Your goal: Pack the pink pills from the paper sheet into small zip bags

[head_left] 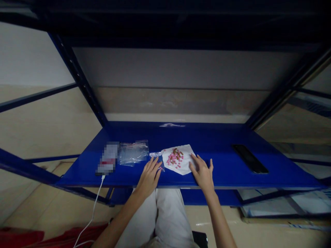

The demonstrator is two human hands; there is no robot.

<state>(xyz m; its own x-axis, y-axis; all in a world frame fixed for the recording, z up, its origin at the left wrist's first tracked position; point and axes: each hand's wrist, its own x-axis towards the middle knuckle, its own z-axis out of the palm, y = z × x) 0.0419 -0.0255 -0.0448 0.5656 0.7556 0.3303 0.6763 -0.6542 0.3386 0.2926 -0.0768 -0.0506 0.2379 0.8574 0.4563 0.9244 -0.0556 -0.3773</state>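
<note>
On the blue metal shelf [214, 144] lies a white paper sheet [181, 163] bearing a small heap of pink tablets and brown capsules [176, 157]. My right hand [203, 174] rests on the sheet's right edge with its fingers spread. My left hand [149, 177] lies just left of the sheet, its fingers over a small clear plastic bag [157, 160]. A larger clear zip bag [133, 152] lies further left, next to a white package [108, 158] whose print is pixelated.
A black phone [249, 158] lies on the shelf's right side. A white cable [94, 208] hangs from the package's end over the front edge. Blue steel uprights frame the shelf, with a shelf above. Light trousers show below, and red cloth [62, 236] lies on the beige floor.
</note>
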